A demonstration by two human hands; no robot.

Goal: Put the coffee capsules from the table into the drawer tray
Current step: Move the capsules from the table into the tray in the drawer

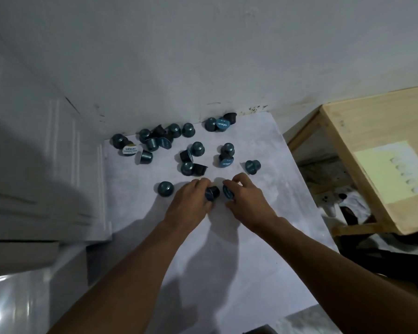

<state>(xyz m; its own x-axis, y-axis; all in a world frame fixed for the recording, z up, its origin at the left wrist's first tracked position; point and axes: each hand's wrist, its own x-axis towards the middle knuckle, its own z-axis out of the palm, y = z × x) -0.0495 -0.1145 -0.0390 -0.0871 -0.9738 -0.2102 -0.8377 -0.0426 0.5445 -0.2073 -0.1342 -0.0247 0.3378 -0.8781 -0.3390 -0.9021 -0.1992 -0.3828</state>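
White tabletop [227, 261] takes up the lower middle of the frame, and both forearms reach up across it from the bottom edge. At mid-frame the left hand [188, 201] has its fingers curled round a dark capsule [212, 192]. Just beside it, the right hand [249, 201] pinches a blue capsule [228, 192] between thumb and fingertips. The two capsules are close together, low over the surface or on it. A lone capsule [165, 188] stands just left of the left hand, and another [252, 166] lies on its side just above the right hand. Beyond the hands sit a middle cluster [191, 160] and a stacked pair [226, 155]. Farther back, a larger heap [143, 143] lies toward the upper left of the table, and three capsules [220, 122] rest against the wall [203, 56]. A wooden frame [372, 121] stands to the right. The drawer tray is not plainly in view; a dark edge at the bottom of the frame may belong to it, but that cannot be told. By my reading the task is at an early stage, since about two dozen capsules lie loose on the table and only two are in hand.
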